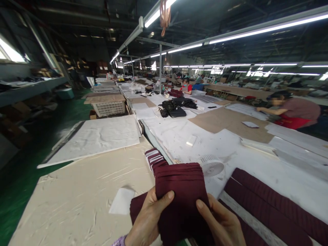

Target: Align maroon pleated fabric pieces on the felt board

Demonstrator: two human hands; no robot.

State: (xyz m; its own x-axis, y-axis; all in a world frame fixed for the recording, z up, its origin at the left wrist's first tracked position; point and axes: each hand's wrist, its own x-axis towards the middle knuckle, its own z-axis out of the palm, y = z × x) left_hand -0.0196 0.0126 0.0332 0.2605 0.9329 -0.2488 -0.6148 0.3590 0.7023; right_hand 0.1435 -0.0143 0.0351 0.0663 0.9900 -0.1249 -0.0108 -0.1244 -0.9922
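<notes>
Near the cream surface (pixel 84 181), gripping maroon cloth stack (pixel 181 191) between left hand (pixel 148 217) and right hand (pixel 224 220), likely to hold layers even.

A white fan (pixel 211 167) is sitting at four o'clock; a brown sheet (pixel 222 120) is lying toward three — and beyond it a person (pixel 298 106) is bending over. A slatted crate (pixel 109 109) is standing at nine — reddish-brown straps (pixel 165 17) are dangling at twelve.

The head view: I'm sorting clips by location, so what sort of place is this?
Probably a garment or textile workshop: a stack of maroon fabric pieces held up front, a pile of dark cloth on a long white worktable, and tube lights overhead.
</notes>
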